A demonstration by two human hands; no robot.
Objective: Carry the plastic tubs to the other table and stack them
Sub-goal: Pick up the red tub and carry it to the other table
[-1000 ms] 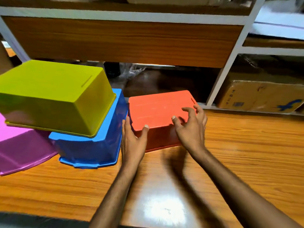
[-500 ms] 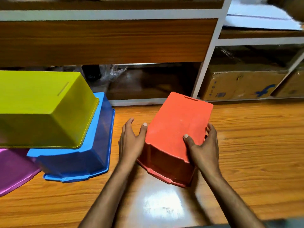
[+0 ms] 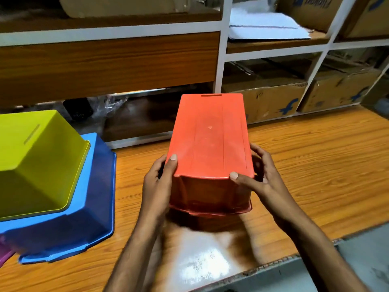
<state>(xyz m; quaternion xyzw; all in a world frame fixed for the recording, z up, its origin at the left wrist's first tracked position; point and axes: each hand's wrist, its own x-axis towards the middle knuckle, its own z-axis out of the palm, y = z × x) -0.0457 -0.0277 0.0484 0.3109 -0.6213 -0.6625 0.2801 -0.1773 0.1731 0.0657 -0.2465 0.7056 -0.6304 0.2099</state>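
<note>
An orange plastic tub (image 3: 210, 140) is upside down and lifted off the wooden table (image 3: 305, 165), its base facing me. My left hand (image 3: 157, 186) grips its left side and my right hand (image 3: 261, 180) grips its right side, thumbs on the base. To the left, a yellow-green tub (image 3: 35, 161) lies upside down on a blue tub (image 3: 90, 203). A sliver of a pink tub (image 3: 4, 252) shows at the left edge.
A shelf unit (image 3: 219, 60) stands behind the table, with cardboard boxes (image 3: 271, 100) in its lower bays and white paper (image 3: 265, 26) above. The table's front edge (image 3: 273, 264) runs along the lower right, with grey floor (image 3: 357, 260) beyond.
Both hands have closed on the orange tub, turned it lengthwise toward me and raised it off the table. The view has shifted right, pushing the other tubs to the left.
</note>
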